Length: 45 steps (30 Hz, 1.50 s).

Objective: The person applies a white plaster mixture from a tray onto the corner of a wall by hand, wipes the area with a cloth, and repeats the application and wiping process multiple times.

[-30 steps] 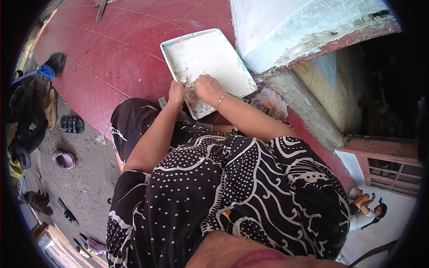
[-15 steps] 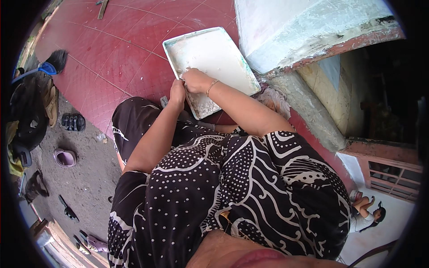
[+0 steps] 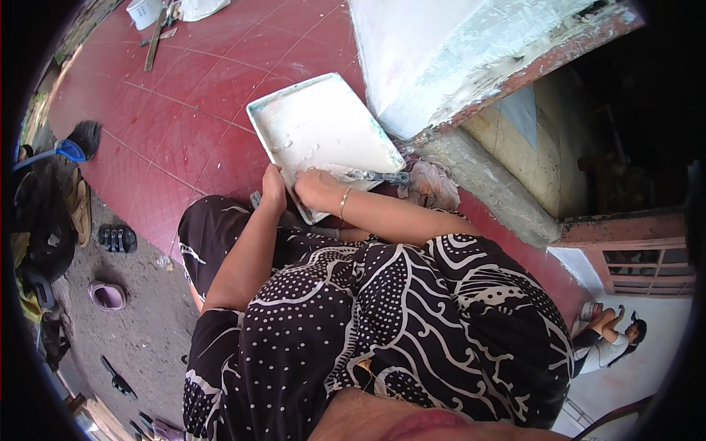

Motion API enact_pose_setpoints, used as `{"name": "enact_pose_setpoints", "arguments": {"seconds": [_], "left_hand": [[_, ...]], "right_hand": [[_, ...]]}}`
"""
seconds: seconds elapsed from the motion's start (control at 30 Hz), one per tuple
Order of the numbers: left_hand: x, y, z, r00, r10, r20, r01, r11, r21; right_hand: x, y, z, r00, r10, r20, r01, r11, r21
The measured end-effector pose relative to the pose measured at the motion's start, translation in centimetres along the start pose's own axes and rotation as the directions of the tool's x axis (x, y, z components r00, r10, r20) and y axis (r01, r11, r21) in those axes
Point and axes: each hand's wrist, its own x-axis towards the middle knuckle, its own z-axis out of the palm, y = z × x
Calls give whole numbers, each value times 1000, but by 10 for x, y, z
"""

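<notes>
White putty coats the metal tray (image 3: 323,132), lying on red tiles at my twelve o'clock. My left hand (image 3: 273,192) pinches its near rim; my right hand (image 3: 318,187) closes on a scraper (image 3: 375,176). Rigid, probably slick; I'd grip bare edges.

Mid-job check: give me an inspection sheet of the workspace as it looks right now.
Surface: red tiled floor, white smears.
Job's things: white tray coated in white paste; putty knife lying on its near edge.
Clutter: crumpled rag, broom, sandals, bucket.
Hands: left hand on tray's near edge; right hand at knife handle, grip unclear.
Cables: nothing seen.
Surroundings: white-plastered pillar, dirt ground.
</notes>
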Motion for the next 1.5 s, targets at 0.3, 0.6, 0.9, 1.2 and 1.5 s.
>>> {"name": "enact_pose_setpoints", "arguments": {"seconds": [0.3, 0.6, 0.9, 1.2, 1.5], "left_hand": [[-10, 2, 2, 996, 31, 84, -31, 1000, 0], [22, -12, -9, 993, 37, 112, -35, 999, -17], [10, -5, -5, 991, 22, 136, -15, 998, -55], [12, -5, -7, 980, 57, 189, -48, 997, -53], [9, -3, -7, 974, 71, 214, -66, 997, -29]], "right_hand": [[-2, -1, -9, 994, 96, 59, -100, 992, 71], [9, 3, 3, 959, 265, -103, -243, 952, 188], [21, 40, -26, 967, 180, -177, -126, 952, 280], [6, 79, -40, 913, 408, 20, -290, 614, 734], [-14, 95, -57, 894, 446, -41, -301, 665, 684]]}}
